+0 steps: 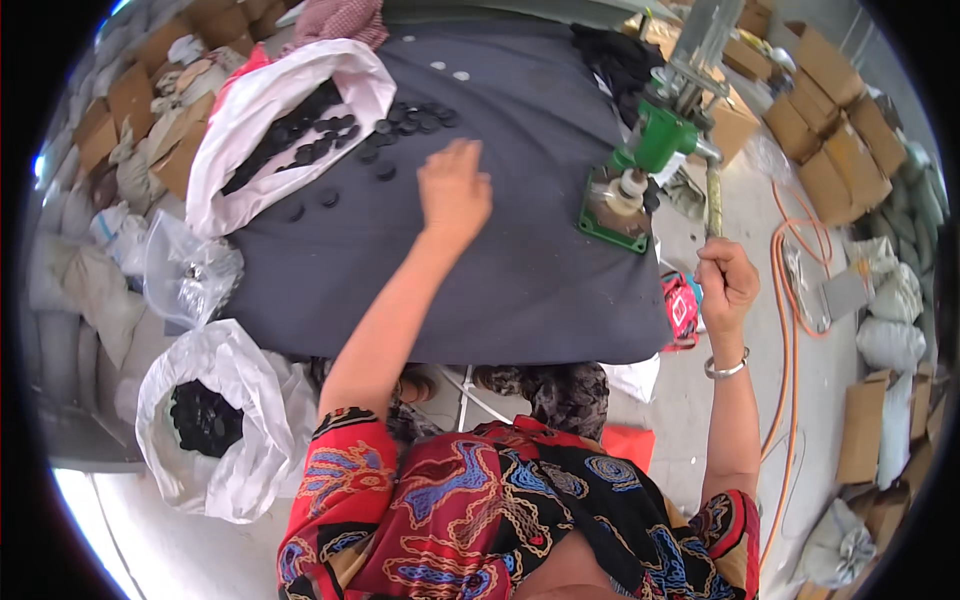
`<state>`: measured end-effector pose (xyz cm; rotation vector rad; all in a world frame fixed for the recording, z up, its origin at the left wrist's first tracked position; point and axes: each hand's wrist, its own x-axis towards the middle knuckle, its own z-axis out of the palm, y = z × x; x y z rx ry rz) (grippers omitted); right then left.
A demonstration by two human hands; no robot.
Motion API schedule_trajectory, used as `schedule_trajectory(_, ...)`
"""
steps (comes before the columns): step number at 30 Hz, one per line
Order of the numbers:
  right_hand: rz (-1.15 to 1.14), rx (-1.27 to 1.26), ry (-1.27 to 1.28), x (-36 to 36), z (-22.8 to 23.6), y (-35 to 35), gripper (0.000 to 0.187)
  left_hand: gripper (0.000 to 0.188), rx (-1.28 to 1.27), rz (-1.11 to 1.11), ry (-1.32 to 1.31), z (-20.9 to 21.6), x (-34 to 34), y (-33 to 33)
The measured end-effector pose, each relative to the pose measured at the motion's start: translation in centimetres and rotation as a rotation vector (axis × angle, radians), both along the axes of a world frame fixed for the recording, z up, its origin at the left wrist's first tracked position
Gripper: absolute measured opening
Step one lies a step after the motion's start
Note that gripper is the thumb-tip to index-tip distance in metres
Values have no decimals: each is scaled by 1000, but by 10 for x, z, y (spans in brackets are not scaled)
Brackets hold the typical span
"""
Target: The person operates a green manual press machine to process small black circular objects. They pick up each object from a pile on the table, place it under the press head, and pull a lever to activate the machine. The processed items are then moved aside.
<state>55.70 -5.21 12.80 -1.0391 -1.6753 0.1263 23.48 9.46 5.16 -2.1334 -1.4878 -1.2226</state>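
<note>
My right hand [727, 275] is wrapped round the lever [714, 200] of a green hand press [660, 135] at the right edge of the table. The press stands on a green base, with a pale round part [627, 195] under its ram. Over the middle of the dark tablecloth [530, 270] is my left hand [455, 195], fingers together and bent; whatever they hold is hidden. To its left lie several loose black round caps [408, 122], spilling from a white sack [215, 190] of more such pieces.
Below the table's left side stands an open white bag [255, 400] of black parts, with a clear plastic bag [190, 270] above it. Black cloth [615, 55] lies behind the press. Orange hose [785, 330] runs along the floor; cardboard boxes [830, 130] are stacked at right.
</note>
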Motion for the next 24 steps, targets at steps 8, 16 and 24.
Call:
schedule_trajectory(8, 16, -234, 146, 6, 70, 21, 7, 44, -199, 361, 288, -36, -123, 39)
schedule_trajectory(16, 115, -353, 257, 23, 134, 53, 11, 35, -240, 124, 277, -58, -87, 15)
schedule_trajectory(24, 194, -342, 315, 17, 141, 57, 11, 43, -255, 11, -65, -44, -79, 1)
